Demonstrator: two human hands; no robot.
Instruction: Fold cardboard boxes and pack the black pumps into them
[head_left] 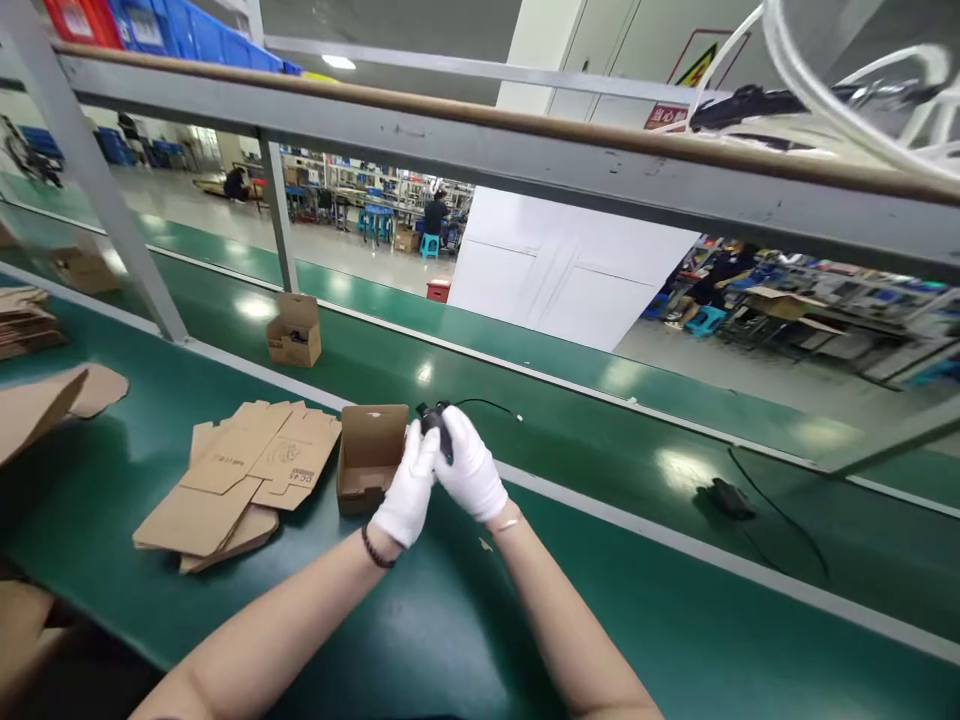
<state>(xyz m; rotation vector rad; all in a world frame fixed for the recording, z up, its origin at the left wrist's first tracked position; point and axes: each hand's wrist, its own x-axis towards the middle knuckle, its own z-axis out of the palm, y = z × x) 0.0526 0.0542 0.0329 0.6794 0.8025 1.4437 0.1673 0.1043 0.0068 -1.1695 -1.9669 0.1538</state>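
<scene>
Both hands wear white gloves and meet at a small black device with a thin black cable trailing right to a white connector. My left hand is closed on the device's left side, and my right hand wraps its right side. The device's exact kind is not clear, as the fingers cover much of it. Just left of my left hand stands an open brown cardboard box, lid raised, with nothing visible inside. Flattened cardboard boxes lie in a pile left of it.
Another open carton with something dark inside sits on the green conveyor belt. Farther right on the belt lies a black device with a cable. A metal shelf beam crosses overhead; a post stands at left. More cardboard lies far left.
</scene>
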